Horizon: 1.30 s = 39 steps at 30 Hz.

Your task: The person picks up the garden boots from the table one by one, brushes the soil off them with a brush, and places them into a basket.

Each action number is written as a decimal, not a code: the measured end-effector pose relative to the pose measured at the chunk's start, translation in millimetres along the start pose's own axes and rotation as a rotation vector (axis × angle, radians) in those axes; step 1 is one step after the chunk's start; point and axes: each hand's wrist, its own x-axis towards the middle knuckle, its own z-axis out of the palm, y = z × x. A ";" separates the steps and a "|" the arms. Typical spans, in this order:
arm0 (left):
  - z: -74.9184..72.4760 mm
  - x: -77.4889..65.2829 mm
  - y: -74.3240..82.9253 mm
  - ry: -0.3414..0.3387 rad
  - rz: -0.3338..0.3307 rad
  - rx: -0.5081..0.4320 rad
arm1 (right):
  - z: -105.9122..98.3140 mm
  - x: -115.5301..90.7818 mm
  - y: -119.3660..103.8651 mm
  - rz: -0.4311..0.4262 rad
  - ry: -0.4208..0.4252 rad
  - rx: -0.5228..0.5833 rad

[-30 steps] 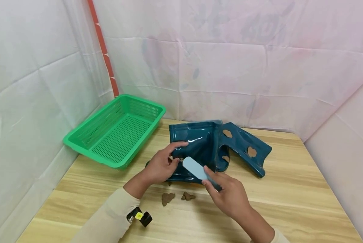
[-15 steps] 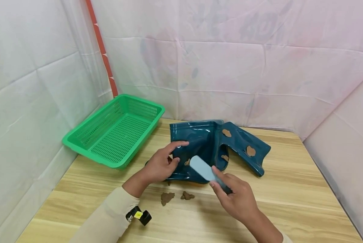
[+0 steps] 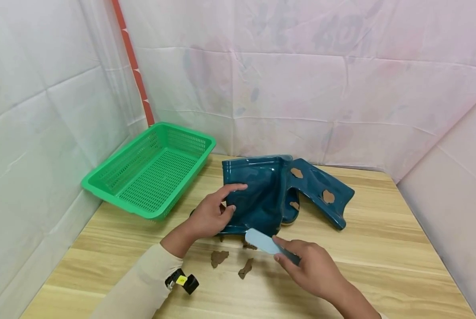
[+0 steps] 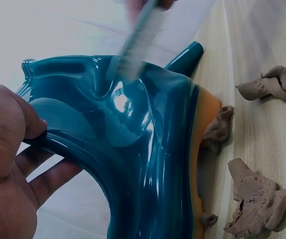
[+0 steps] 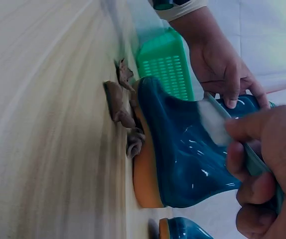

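Note:
A glossy dark teal rubber boot (image 3: 257,186) with an orange sole (image 4: 208,112) lies on its side. My left hand (image 3: 211,215) grips its shaft edge, thumb outside and fingers behind. My right hand (image 3: 315,268) holds a brush (image 3: 261,240) by its handle; the pale head is at the boot's near edge. In the left wrist view the brush is blurred over the boot. Brown clay-like pieces lie beside the sole, including a flat one (image 3: 219,258) and a narrow one (image 3: 245,268). The second boot (image 3: 317,190), bearing several brown patches, lies behind to the right.
A green plastic basket (image 3: 182,188) with slotted sides stands at the left back of the wooden table (image 3: 381,266). White cloth (image 3: 285,88) hangs around the table on the back and sides. A black device (image 3: 182,280) is strapped at the left cuff.
The brush has moved down from the boot's side to its near edge. A brown bit on the boot is gone from there, and the pieces on the table have shifted. The left hand stays put.

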 end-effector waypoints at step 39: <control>-7.6 22.0 4.3 0.146 0.113 0.131 | 14.5 -3.9 11.5 0.006 0.183 -0.032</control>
